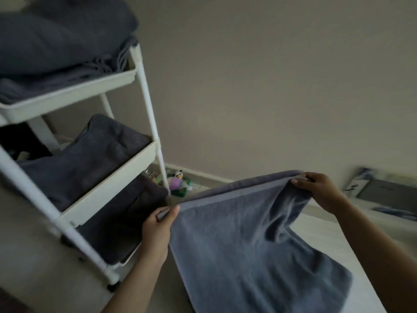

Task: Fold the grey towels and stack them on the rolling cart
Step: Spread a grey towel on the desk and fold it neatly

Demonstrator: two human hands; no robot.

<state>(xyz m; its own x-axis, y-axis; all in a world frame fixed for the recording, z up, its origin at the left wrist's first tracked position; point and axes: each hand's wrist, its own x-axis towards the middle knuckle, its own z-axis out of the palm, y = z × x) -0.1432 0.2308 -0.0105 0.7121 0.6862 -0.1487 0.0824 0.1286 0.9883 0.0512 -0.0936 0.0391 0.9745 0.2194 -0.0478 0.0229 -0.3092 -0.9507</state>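
Note:
A grey towel (243, 240) hangs spread out in front of me, its top edge stretched between both hands and its lower part draped onto a white surface. My left hand (159, 227) pinches the top left corner. My right hand (316, 190) grips the top right corner. To the left stands the white rolling cart (146, 91) with three trays. Grey towels (61, 41) are piled on the top tray, a folded grey towel (85, 159) lies in the middle tray, and another dark towel (121, 222) fills the bottom tray.
A small toy figure (177, 180) and green items sit on the floor by the beige wall behind the cart. A white surface (361, 256) lies under the towel at right. Blurred flat objects (383, 188) rest at the far right.

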